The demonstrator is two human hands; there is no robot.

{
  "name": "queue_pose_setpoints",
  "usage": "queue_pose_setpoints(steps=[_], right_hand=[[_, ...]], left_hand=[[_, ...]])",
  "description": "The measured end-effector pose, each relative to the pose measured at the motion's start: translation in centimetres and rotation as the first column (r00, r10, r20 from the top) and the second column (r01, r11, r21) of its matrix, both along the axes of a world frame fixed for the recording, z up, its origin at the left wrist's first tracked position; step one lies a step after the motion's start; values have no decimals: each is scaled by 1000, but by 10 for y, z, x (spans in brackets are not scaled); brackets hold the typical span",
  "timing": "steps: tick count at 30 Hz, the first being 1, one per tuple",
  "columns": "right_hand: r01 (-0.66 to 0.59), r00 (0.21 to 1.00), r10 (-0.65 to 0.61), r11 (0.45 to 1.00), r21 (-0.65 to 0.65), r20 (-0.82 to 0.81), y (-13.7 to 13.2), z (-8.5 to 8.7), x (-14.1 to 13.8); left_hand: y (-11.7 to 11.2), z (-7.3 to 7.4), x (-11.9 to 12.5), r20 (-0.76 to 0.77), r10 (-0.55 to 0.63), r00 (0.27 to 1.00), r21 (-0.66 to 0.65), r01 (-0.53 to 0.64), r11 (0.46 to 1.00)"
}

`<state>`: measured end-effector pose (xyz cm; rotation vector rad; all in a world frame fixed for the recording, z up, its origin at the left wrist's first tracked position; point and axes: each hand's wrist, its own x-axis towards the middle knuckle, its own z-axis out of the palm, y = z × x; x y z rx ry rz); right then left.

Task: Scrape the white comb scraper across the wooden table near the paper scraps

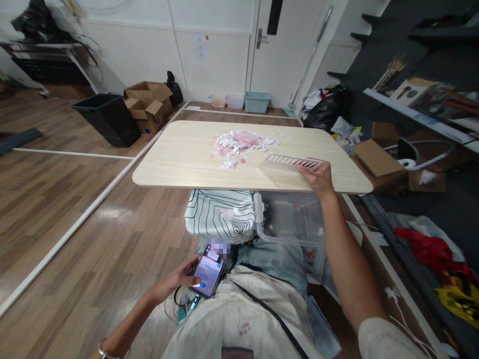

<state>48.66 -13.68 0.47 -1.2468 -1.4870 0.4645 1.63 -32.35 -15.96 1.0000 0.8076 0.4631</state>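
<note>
The slotted plastic panel (284, 167) lies flat on the pale wooden table (179, 159), towards the table's near right edge. It is see-through, so the wood grain shows through it, and a row of slots runs along its far side. The right hand (317, 175) grips its right end at about three o'clock, with the fingers curled over the edge and the arm stretched out from the lower right.

At about eleven o'clock from the panel, near it but apart, a loose heap of pink and white paper scraps (243, 142) sits near the middle of the tabletop. A few stray bits are scattered towards the near side.

Well away at seven o'clock, down by the lap, the left hand (179, 279) is closed around a phone (208, 271) with a lit screen, the thumb lying across its left side. A cable (190, 304) hangs from the phone's lower end.

Under the table's near edge, at six o'clock from the panel, stands a clear plastic bin (288, 219). A white cushion with black line patterns (220, 214) sits just beside it on the left.

Farther out on the floor, at ten o'clock, are a black bin (108, 117) and open cardboard boxes (147, 102). At twelve o'clock a teal tub (257, 101) sits by the white door (284, 45), and at one o'clock there is a black rubbish bag (331, 109).
</note>
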Motion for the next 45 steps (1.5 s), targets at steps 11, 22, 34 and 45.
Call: queue_pose_setpoints(steps=[11, 22, 34, 45], right_hand=[[37, 999, -40, 992, 122, 18, 7, -1, 0], [39, 998, -45, 992, 120, 54, 7, -3, 1], [29, 999, -32, 997, 70, 35, 5, -3, 1], [29, 999, -30, 997, 68, 21, 4, 0, -1]], left_hand=[[-1, -2, 32, -368, 206, 907, 167, -153, 974], [1, 6, 51, -517, 277, 810, 218, -189, 958], [-4, 12, 14, -100, 182, 978, -74, -190, 979], [-1, 6, 0, 2, 20, 1000, -29, -20, 999]])
